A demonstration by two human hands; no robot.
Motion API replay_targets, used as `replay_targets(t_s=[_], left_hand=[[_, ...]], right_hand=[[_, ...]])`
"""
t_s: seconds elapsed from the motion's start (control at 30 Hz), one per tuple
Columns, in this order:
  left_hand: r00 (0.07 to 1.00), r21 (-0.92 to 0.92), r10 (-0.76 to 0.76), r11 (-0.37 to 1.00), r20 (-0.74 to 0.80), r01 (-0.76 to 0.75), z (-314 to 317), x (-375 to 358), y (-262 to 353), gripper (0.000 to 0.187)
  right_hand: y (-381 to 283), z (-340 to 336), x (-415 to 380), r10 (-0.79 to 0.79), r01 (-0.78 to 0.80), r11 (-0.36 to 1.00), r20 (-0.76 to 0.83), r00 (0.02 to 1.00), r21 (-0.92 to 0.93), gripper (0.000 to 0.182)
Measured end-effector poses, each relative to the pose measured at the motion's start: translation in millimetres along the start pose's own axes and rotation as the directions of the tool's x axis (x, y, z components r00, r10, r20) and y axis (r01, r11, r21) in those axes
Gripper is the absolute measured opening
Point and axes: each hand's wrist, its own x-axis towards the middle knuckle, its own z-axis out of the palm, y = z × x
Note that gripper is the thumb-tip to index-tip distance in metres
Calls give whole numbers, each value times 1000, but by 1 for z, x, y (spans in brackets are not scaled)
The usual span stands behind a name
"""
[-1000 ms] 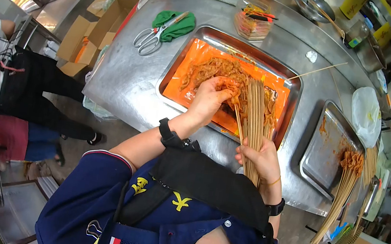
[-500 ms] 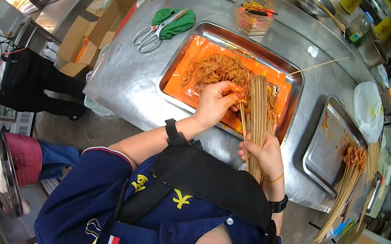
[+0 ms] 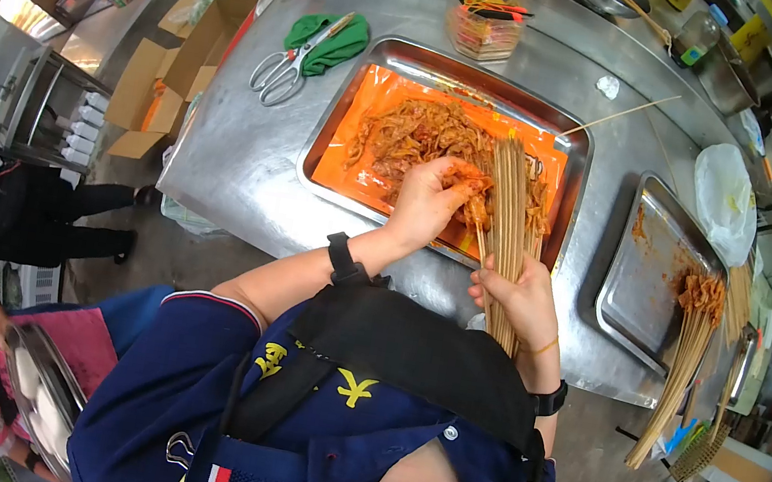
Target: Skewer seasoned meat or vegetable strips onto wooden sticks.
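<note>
My left hand [image 3: 430, 203], its fingertips smeared red, pinches a piece of sauce-coated food at the upper end of a thin skewer. My right hand [image 3: 522, 301] is wrapped round a thick bundle of wooden skewers [image 3: 511, 195], which slants up over the tray. Beneath both lies a metal tray [image 3: 319, 153] lined with an orange plastic sheet [image 3: 342, 170]. A heap of reddish-brown, sauce-coated strips [image 3: 426, 137] covers the sheet's middle; I cannot make out what food it is. More of it shows behind the skewers, partly hidden.
Scissors [image 3: 281, 76] rest by a green cloth [image 3: 340, 45]. A clear plastic tub [image 3: 486, 27] stands behind the tray. To the right, a second tray [image 3: 646, 270] bears loaded skewers [image 3: 680, 375] overhanging its edge. Two people are at left, one carrying a large round metal pan [image 3: 44, 390].
The person with the round pan has come closer to my left side, and the other person has shifted lower in view. My hands keep nearly the same pose at the skewer.
</note>
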Motion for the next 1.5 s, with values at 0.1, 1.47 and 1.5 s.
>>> replay_targets(t_s=[0.1,1.47,1.5], left_hand=[[1000,90,-12,996,-7,13,1,3,-5,17],[907,-199,-387,888,169,416,-15,6,11,10],[920,-149,-366,911,141,385,-18,4,9,9]], right_hand=[[2,-4,-2,-195,166,943,-73,978,-290,14],[9,-5,9,37,-43,997,86,996,69,23],[10,-4,11,56,-60,997,87,995,41,23]])
